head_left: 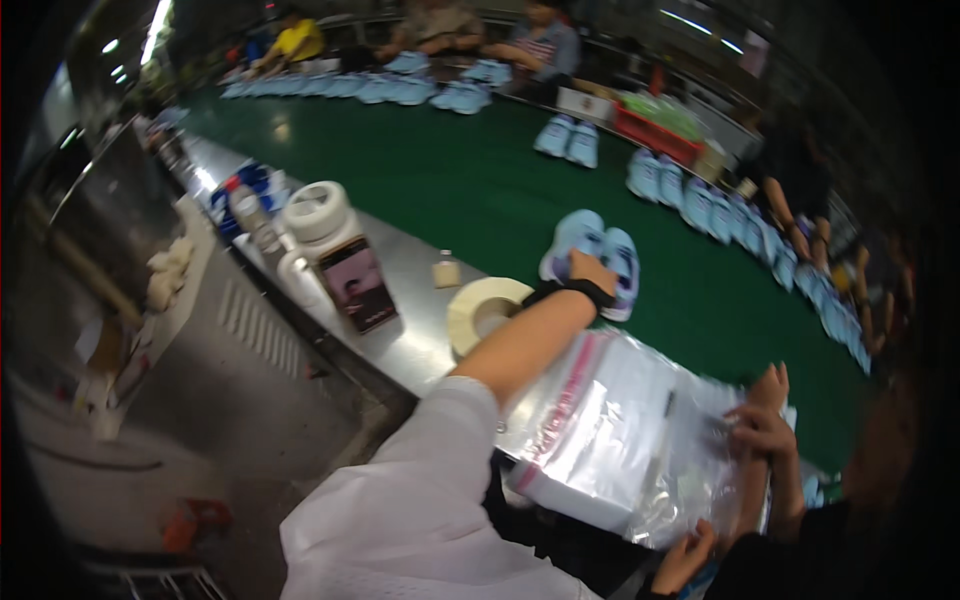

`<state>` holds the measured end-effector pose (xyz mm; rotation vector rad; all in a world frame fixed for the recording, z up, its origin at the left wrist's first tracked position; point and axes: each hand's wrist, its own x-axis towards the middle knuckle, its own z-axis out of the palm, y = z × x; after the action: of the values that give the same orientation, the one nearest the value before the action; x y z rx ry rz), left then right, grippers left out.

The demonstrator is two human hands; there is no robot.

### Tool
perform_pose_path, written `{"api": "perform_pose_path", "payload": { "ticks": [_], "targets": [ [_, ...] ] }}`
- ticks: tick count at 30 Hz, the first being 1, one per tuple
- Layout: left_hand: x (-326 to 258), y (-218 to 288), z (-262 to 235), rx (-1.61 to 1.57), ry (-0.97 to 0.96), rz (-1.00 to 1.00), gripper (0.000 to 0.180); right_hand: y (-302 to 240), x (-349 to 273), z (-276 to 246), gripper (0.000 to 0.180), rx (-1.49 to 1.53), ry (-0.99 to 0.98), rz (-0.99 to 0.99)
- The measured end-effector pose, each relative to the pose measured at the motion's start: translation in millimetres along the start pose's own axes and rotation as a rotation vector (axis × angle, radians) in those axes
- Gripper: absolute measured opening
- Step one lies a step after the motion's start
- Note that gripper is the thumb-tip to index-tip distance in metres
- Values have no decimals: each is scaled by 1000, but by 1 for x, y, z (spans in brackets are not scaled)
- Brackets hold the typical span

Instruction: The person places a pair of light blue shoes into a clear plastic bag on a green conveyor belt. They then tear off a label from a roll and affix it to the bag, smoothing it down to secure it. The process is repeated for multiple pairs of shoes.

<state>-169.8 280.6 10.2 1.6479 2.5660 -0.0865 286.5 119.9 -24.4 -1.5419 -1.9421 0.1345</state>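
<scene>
My left arm, in a pale short sleeve with a black band at the wrist, stretches out over the work table. My left hand point(592, 270) is closed on a pair of light blue shoes point(622, 262) standing on the green surface. Below it lies a stack of clear plastic bags point(620, 420) with a pink strip along one edge. Several hands crowd the right side of the bags, among them a bent hand point(762, 432) and a raised hand point(768, 388). Dark sleeves of another person are there; which hand is my right, I cannot tell.
A roll of cream tape point(488, 312), a small bottle point(446, 270), a phone point(358, 285) and a white jar point(320, 215) sit on the metal ledge. Pairs of blue shoes point(745, 222) line the far edge of the green table point(400, 165), beside a red crate point(655, 133). Other people sit beyond.
</scene>
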Motion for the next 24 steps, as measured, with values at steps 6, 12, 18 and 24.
{"api": "perform_pose_path", "payload": {
  "ticks": [6,12,18,24],
  "targets": [
    [13,-2,2,-163,92,-18,33,-30,7,-22,24,69,-62,144],
    [-7,-52,-49,-736,327,14,40,-31,12,-22,21,38,-53,16],
    [-88,-169,-170,-989,630,167,54,-39,16,-27,19,21,-79,-52],
    [-218,-354,-187,-1379,863,90,33,-48,12,-26,17,6,-69,-87]
  ]
}}
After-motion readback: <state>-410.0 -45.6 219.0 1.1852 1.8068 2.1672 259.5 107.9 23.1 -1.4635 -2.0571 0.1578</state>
